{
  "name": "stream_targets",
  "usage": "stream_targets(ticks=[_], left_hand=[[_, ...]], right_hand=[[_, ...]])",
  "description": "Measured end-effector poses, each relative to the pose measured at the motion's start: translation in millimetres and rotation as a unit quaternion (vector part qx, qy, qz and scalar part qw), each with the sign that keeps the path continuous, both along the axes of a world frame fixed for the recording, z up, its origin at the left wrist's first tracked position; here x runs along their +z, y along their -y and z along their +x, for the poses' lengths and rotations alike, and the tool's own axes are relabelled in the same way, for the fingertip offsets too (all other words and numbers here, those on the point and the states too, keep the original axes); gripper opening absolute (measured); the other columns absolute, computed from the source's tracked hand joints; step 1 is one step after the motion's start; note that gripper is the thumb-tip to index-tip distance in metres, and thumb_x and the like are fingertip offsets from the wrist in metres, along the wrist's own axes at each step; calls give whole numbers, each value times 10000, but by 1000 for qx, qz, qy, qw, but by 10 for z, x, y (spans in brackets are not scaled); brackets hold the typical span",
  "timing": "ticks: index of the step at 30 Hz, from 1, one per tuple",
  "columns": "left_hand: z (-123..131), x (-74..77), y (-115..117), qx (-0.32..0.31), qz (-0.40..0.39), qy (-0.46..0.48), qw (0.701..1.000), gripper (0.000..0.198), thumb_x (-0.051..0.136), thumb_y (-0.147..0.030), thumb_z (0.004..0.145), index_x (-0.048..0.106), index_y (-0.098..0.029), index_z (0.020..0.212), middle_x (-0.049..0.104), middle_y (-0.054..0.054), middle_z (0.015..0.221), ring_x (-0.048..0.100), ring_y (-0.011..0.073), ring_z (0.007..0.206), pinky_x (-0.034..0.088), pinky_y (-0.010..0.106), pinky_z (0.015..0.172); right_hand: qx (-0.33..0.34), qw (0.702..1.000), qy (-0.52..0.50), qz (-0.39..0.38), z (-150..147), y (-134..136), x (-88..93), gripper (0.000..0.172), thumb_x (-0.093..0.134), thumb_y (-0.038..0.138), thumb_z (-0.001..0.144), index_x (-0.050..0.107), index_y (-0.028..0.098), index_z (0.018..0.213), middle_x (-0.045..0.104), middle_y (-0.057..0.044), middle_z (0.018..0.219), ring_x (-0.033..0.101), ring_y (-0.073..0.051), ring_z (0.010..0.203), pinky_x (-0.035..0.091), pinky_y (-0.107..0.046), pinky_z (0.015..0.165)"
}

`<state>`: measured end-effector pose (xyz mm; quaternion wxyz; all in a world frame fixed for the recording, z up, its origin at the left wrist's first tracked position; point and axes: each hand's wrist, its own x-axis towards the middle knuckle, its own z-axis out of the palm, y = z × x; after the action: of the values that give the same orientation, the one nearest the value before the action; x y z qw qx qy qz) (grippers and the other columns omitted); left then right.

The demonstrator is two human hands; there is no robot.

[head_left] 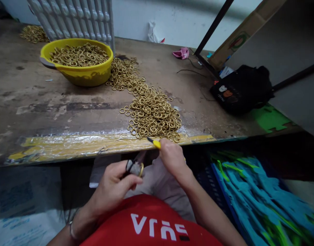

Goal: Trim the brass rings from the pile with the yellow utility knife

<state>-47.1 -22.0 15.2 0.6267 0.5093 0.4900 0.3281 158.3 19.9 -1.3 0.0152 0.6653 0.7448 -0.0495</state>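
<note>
My left hand point(113, 186) is closed in front of my red shirt, below the table's front edge. Between its thumb and a finger wrapped in grey material with black bands point(133, 167), it pinches a brass-coloured ring point(141, 169). My right hand point(172, 155) is wrapped round a small knife-like tool with a yellow handle point(157, 144) and a dark pointed tip. That tip lies at the near edge of a heap of loose brass-coloured rings point(155, 112) on the table. My right fist hides most of the tool's handle.
A yellow basin point(82, 76) full of similar rings stands at the back left of the worktable point(31, 102), before a grey ribbed panel point(77, 17). A black bag point(243, 90) lies at the right. Below sits a blue crate point(223, 198) holding turquoise and green pieces.
</note>
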Motion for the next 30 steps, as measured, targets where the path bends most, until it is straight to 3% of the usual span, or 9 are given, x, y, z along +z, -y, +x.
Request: stream_targets(ticks=[3,8,12,17,21,24,27,30], left_hand=[[-8,-74,3,-35,-57,57,996,170,684,-240,760,613,-137,644,524,-27,517,414,56,450,315,154,413],[40,-351,-105,68,-139,166,974,309,710,-401,773,525,-156,739,576,-17,593,364,30,405,207,132,364],[-19,-398,-152,73,-155,241,955,286,681,-376,807,549,-167,950,585,-24,610,392,40,398,194,129,353],[-63,-388,-195,82,-214,286,930,340,657,-467,801,566,-139,803,613,20,658,442,49,414,203,133,333],[2,-351,-293,102,-214,254,938,368,712,-451,770,530,-141,691,525,-42,502,348,17,347,187,119,318],[46,-275,-380,133,-164,239,948,306,733,-397,761,567,-142,799,585,-40,560,363,14,343,198,114,310],[66,-188,-433,133,-116,231,957,276,728,-354,772,595,-138,880,670,2,696,393,8,355,223,112,312],[85,-135,-426,94,-110,227,963,255,711,-353,793,604,-131,857,684,21,707,422,15,364,243,113,316]], right_hand=[[17,998,-44,31,53,-129,-19,154,482,86,895,615,161,907,666,-78,881,616,-190,786,362,-261,651],[73,994,-78,40,-148,-285,-64,267,471,54,876,632,194,1036,633,-58,983,599,-165,816,384,-243,690],[123,992,-18,31,-295,-418,-139,253,438,78,911,627,204,1023,597,-64,1005,587,-156,781,372,-244,632],[143,989,-4,34,-290,-542,-205,229,426,66,903,621,168,967,586,-85,997,581,-164,776,379,-250,626],[95,978,-169,81,-203,-567,-178,263,464,47,845,624,160,1020,597,-87,1019,583,-176,837,416,-257,718],[37,912,-401,73,-160,-518,-86,124,501,192,893,623,171,889,597,-46,863,565,-162,785,429,-257,710],[-15,805,-588,-77,-172,-408,35,183,566,344,879,599,176,814,489,38,617,444,-105,536,363,-230,528],[-40,718,-673,-173,-210,-281,114,227,644,390,821,602,168,840,426,74,541,358,-75,460,292,-212,460]])
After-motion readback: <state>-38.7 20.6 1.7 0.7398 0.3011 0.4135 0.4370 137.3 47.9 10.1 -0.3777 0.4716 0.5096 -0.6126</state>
